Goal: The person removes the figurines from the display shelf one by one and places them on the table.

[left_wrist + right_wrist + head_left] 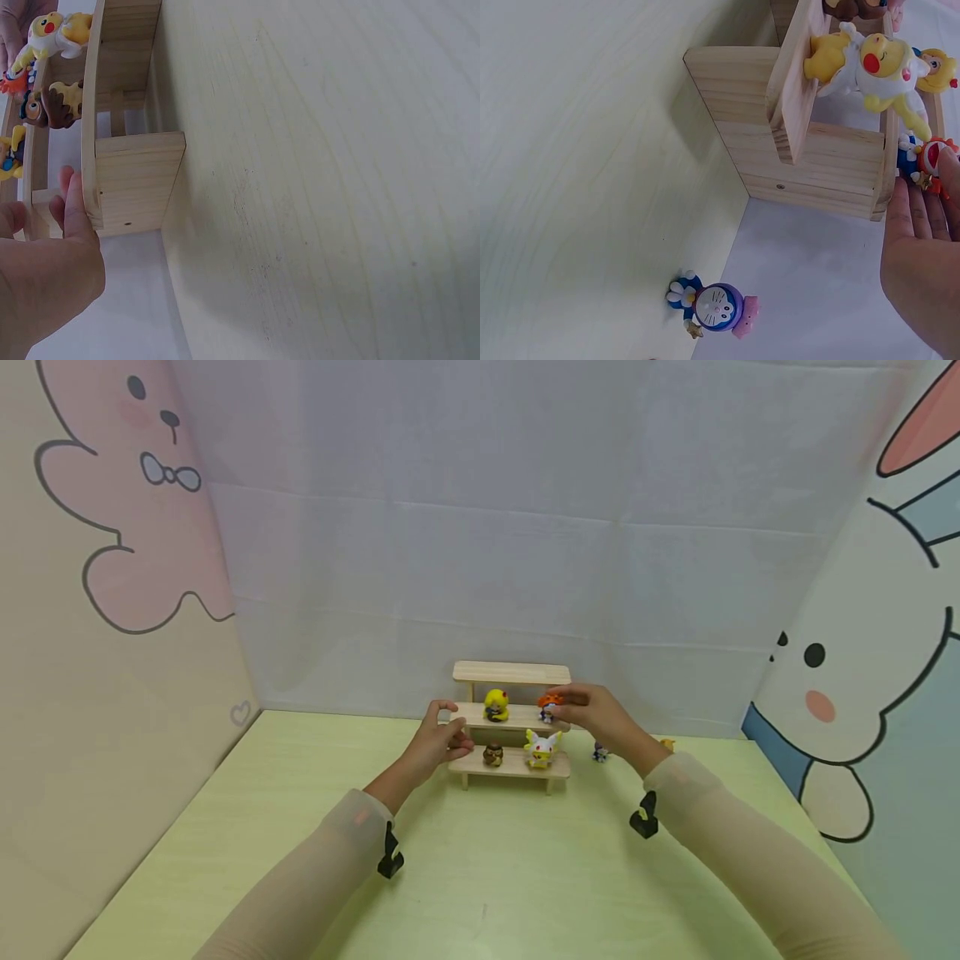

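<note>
A cream left wall panel [97,735], printed with a pink bow-tied bear [150,527], borders the work area. A creased pale cloth [480,560] hangs across the back, and a yellow-green wood-grain tabletop [480,868] spreads in front of it. The left hand [431,750], fingers loosely bent and apart, grasps nothing and lies right at the left end of a three-tier wooden stand [510,673]. On this stand sit a brown figurine [492,755] at lower left, a yellow-haired figurine [496,705] above it, and a white-and-yellow figurine [540,749] at lower right. The right hand [600,714] pinches an orange-topped figurine [547,702] at the middle tier's right end. Beyond, on the tabletop, is a purple-hooded Doraemon figurine [718,307], then a small orange-yellow object [667,744], partly hidden by the right arm. The right wall panel [915,777] shows a white rabbit [885,635].
</note>
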Motion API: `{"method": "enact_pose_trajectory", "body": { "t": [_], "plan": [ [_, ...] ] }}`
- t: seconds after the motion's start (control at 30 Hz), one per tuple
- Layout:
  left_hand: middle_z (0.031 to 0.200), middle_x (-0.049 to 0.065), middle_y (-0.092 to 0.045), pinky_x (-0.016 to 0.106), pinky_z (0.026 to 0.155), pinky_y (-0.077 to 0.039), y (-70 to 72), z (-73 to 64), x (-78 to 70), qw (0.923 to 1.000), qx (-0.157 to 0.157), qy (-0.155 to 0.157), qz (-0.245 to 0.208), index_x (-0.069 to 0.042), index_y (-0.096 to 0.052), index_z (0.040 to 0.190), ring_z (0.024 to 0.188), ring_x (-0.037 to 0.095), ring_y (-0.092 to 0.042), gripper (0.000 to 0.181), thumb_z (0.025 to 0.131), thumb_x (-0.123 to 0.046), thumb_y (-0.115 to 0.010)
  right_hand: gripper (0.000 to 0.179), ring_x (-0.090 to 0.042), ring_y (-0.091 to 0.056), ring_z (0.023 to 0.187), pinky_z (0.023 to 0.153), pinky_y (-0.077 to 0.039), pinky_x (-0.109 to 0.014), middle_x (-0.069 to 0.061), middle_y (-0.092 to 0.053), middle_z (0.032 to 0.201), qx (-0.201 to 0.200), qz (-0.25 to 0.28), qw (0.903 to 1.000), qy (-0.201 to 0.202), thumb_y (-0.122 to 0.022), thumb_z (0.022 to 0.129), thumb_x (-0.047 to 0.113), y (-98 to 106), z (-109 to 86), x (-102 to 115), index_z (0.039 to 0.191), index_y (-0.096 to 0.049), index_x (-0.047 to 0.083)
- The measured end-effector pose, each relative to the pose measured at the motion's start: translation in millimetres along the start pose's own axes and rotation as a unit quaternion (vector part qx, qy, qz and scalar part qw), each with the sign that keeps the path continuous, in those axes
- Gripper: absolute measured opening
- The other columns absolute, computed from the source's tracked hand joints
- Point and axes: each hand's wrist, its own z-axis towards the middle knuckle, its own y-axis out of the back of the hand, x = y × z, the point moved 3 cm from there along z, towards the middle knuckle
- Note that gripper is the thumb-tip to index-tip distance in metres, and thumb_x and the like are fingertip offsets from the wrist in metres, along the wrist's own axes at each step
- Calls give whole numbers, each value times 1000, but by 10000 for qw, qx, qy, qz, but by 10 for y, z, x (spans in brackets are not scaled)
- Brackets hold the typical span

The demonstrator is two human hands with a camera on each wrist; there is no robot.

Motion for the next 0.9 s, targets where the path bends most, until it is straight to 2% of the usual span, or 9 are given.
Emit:
{"method": "enact_pose_trajectory", "body": {
  "t": [0.17,0.33,0.47,0.7,0.8,0.83,0.9],
  "plan": [
    [91,12,-59,38,88,-62,0,-5,-5,10000,38,-7,18,-15,-33,138,82,23,-68,36,109,-19,-54,42,-30,-60,126,111,-48,-52,-15,-61,141,14,11,10000,-43,-67,103,22,53,-56,-20,143,-59,8],
    [91,12,-59,40,90,-61,5,-4,-9,10000,68,-7,-13,-15,-33,138,83,24,-69,35,110,-21,-53,41,-32,-56,134,116,-42,-50,-13,-61,142,-12,58,10000,-57,-66,103,22,137,-110,-68,142,-60,9],
    [91,12,-58,41,91,-61,12,6,-3,10000,80,-22,-15,-15,-33,137,82,24,-69,35,110,-21,-53,42,-35,-54,136,115,-43,-52,-13,-61,143,-93,-180,9998,2,-66,104,22,200,-158,-114,143,-59,9],
    [91,12,-58,40,90,-61,11,3,-1,10000,74,0,-8,-16,-33,136,82,24,-68,34,110,-19,-53,54,-35,-55,134,110,-45,-60,-13,-57,147,-281,-452,9981,-306,-69,101,36,300,-254,-213,148,-55,12],
    [90,12,-58,40,90,-61,15,8,6,10000,71,-4,-25,-16,-33,136,82,24,-69,34,109,-19,-54,56,-36,-56,133,102,-51,-57,-13,-57,147,-305,-526,9974,-396,-68,101,40,350,-305,-232,149,-55,14],
    [90,12,-58,40,89,-62,16,9,6,10000,68,-4,-31,-16,-33,136,82,24,-69,34,109,-19,-54,56,-36,-56,133,95,-54,-56,-13,-58,146,-324,-545,9970,-443,-69,100,41,365,-324,-236,148,-55,15],
    [89,12,-58,39,88,-62,17,10,6,10000,56,-3,-40,-15,-34,137,81,24,-69,34,109,-18,-54,57,-36,-55,134,93,-56,-52,-13,-58,146,-317,-505,9971,-473,-68,101,41,390,-359,-246,150,-54,15]
  ]
}}
